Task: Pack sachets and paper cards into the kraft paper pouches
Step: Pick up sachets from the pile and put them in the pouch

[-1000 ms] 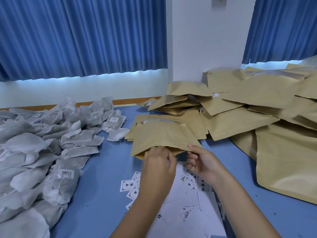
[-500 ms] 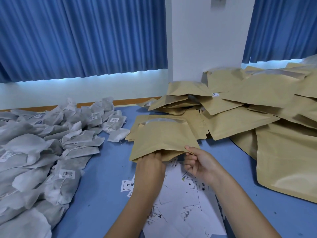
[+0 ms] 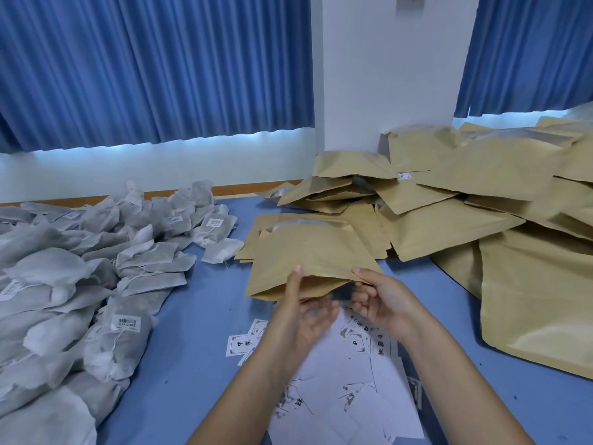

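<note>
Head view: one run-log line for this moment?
right hand: pinches kraft pouch upper lip | left hand: thumb on pouch mouth, fingers blurred | paper cards: on table under hands

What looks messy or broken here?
Nothing looks broken or spilled. It is just untidy: the sachets lie in a loose heap on the left, the kraft pouches slump over each other on the right, and the paper cards lie scattered crookedly below the held pouch.

Bright and pretty even overall; cool daylight glowing under the blue curtains [image 3: 154, 69] on the far side; soft shadows, darkest inside the kraft pouch [image 3: 308, 261] mouth; motion blur on the left hand [image 3: 305, 313]; wide-angle bending at left and right edges.
</note>
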`<state>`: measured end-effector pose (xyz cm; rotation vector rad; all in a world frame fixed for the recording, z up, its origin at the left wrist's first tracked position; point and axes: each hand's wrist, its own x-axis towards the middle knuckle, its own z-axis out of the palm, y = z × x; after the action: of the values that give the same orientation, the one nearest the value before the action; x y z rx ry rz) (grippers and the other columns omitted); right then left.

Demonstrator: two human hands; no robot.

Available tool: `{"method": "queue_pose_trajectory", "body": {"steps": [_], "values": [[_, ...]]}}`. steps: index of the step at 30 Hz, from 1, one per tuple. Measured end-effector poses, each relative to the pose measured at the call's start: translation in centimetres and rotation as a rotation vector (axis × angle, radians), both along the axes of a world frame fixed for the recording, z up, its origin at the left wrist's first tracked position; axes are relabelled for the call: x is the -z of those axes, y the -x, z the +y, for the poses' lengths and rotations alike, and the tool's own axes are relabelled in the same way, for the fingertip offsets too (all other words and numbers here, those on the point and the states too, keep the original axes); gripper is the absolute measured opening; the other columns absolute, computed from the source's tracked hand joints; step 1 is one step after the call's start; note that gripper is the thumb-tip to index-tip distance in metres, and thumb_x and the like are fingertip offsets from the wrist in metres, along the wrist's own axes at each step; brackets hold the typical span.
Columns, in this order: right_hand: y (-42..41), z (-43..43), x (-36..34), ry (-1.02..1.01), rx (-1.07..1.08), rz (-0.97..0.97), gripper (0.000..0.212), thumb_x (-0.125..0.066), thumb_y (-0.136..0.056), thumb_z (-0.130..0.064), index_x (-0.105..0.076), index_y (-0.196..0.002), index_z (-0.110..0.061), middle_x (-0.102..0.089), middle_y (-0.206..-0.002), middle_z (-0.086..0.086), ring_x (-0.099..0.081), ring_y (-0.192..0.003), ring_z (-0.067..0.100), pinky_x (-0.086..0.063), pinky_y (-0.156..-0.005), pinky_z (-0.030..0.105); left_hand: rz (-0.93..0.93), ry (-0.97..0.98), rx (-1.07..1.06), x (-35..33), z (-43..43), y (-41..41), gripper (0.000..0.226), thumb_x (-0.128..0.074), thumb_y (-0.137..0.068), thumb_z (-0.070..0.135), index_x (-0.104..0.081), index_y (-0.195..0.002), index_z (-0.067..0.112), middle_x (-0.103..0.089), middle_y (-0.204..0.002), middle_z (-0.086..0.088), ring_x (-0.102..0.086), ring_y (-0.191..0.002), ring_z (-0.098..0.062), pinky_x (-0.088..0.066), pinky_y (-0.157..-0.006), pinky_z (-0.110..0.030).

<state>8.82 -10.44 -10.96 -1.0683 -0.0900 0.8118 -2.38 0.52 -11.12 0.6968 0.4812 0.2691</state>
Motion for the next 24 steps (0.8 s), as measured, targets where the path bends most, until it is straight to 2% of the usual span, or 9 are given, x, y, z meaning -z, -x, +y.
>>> {"method": "queue_pose_trajectory", "body": {"steps": [4, 6, 9, 12, 14, 16, 18, 21, 24], "values": [[0.3, 0.3, 0.2, 0.066, -0.046, -0.072, 0.023, -0.058, -0.093, -0.015, -0.049, -0.071, -0.012, -0.034, -0.042, -0.006, -0.034, -0.036, 0.007, -0.036, -0.044, 0.018, 0.031, 0.176, -0.057, -0.3, 1.5, 0.4, 0.047, -0.073, -0.076, 0.046, -0.065, -0.094, 0.004, -0.070, -0.076, -0.014, -0.066, -0.061, -0.024, -0.056, -0.054, -0.027], [0.5, 0.4, 0.3, 0.081, -0.028, -0.123, 0.020, -0.058, -0.093, -0.014, -0.052, -0.074, -0.011, -0.037, -0.042, -0.006, -0.032, -0.035, 0.007, -0.033, -0.043, 0.018, 0.034, 0.220, -0.074, -0.2, 1.8, 0.4, 0.030, -0.067, -0.087, 0.031, -0.061, -0.097, 0.003, -0.071, -0.074, -0.015, -0.068, -0.057, -0.024, -0.056, -0.050, -0.027], [0.3, 0.5, 0.4, 0.085, 0.059, -0.124, 0.014, -0.060, -0.091, -0.014, -0.054, -0.080, -0.010, -0.037, -0.044, -0.005, -0.030, -0.035, 0.008, -0.033, -0.042, 0.020, 0.037, 0.118, -0.141, -0.1, 1.9, 0.1, 0.009, -0.056, -0.094, 0.012, -0.057, -0.099, 0.004, -0.072, -0.073, -0.016, -0.070, -0.057, -0.026, -0.055, -0.046, -0.027], [0.4, 0.6, 0.8, 0.074, 0.164, -0.094, 0.016, -0.062, -0.091, -0.024, -0.053, -0.084, -0.012, -0.034, -0.042, -0.004, -0.032, -0.037, 0.011, -0.034, -0.041, 0.022, 0.017, 0.053, -0.146, 0.0, 1.6, 0.0, 0.008, -0.053, -0.096, 0.010, -0.057, -0.100, 0.004, -0.072, -0.074, -0.017, -0.070, -0.057, -0.024, -0.055, -0.046, -0.025], [0.8, 0.9, 1.1, 0.107, 0.167, -0.150, 0.021, -0.066, -0.088, -0.032, -0.059, -0.088, -0.012, -0.044, -0.046, -0.002, -0.040, -0.040, 0.013, -0.039, -0.043, 0.024, 0.011, 0.010, -0.142, 0.2, 1.3, 0.0, 0.010, -0.053, -0.096, 0.012, -0.057, -0.100, 0.004, -0.072, -0.075, -0.017, -0.070, -0.058, -0.024, -0.055, -0.047, -0.024], [1.1, 1.3, 1.3, 0.157, 0.185, -0.213, 0.019, -0.070, -0.085, -0.026, -0.063, -0.088, -0.009, -0.052, -0.050, -0.001, -0.046, -0.042, 0.012, -0.042, -0.045, 0.024, 0.008, -0.036, -0.143, 0.4, 1.1, 0.0, 0.011, -0.054, -0.096, 0.014, -0.058, -0.102, 0.005, -0.072, -0.078, -0.016, -0.070, -0.060, -0.024, -0.055, -0.049, -0.024], [1.0, 1.3, 1.4, 0.173, 0.237, -0.215, 0.014, -0.070, -0.084, -0.018, -0.061, -0.082, -0.008, -0.050, -0.048, -0.003, -0.041, -0.040, 0.010, -0.042, -0.046, 0.023, 0.033, -0.105, -0.166, 0.6, 1.4, 0.0, 0.014, -0.057, -0.095, 0.015, -0.059, -0.104, 0.005, -0.072, -0.079, -0.014, -0.070, -0.062, -0.023, -0.055, -0.051, -0.024], [0.5, 0.9, 1.4, 0.145, 0.268, -0.130, 0.014, -0.070, -0.085, -0.014, -0.059, -0.080, -0.006, -0.043, -0.046, -0.002, -0.035, -0.037, 0.008, -0.041, -0.042, 0.021, 0.106, -0.199, -0.239, 1.0, 2.4, 0.2, 0.017, -0.061, -0.092, 0.014, -0.060, -0.101, -0.001, -0.070, -0.074, -0.014, -0.068, -0.058, -0.020, -0.055, -0.050, -0.024], [0.2, 0.6, 1.2, 0.061, 0.320, -0.038, 0.015, -0.062, -0.091, -0.014, -0.057, -0.081, -0.005, -0.046, -0.057, 0.004, -0.041, -0.043, 0.013, -0.045, -0.042, 0.023, 0.145, -0.234, -0.244, 1.2, 3.1, 0.4, 0.016, -0.064, -0.089, 0.012, -0.061, -0.095, -0.002, -0.068, -0.067, -0.012, -0.066, -0.053, -0.016, -0.055, -0.050, -0.023]]}}
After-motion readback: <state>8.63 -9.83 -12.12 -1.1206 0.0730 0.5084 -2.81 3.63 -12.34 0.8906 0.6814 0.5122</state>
